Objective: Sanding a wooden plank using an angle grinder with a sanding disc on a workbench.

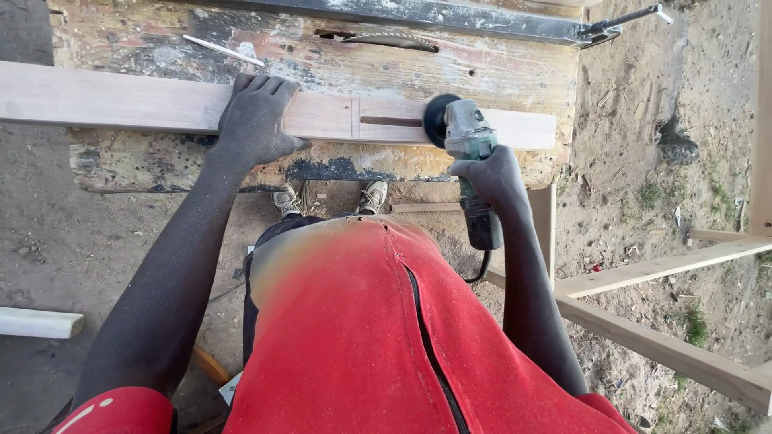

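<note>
A person in a dusty red top is standing at a worn, paint-flaked workbench point(515, 76) outdoors, seen from above over their own chest and arms. A long pale wooden plank point(121, 100) is lying flat across the bench from left to right, its left end running out of view and its right end stopping near the bench's right edge.

The left hand point(256, 120) is pressing down on the plank, palm flat and fingers spread over its far edge, pinning it in place rather than gripping anything.

The right hand point(489, 175) is wrapping tightly around the body of a green and grey angle grinder point(470, 141). The tool's dark round disc point(437, 119) is touching the plank's top face, right at the end of a narrow dark slot point(390, 121) running along the wood. The grinder's handle is pointing back toward the person, and a black cord is looping down from it.

Both arms are coated in fine sawdust. Below the bench edge, two dusty shoes point(370, 197) are standing on bare sandy ground. A slot with a saw blade point(390, 40) is showing in the bench top beyond the plank, and a thin white stick is lying near the upper left. To the right, pale timber rails point(659, 269) are crossing over the dirt. A short white board end is lying on the ground at far left.
</note>
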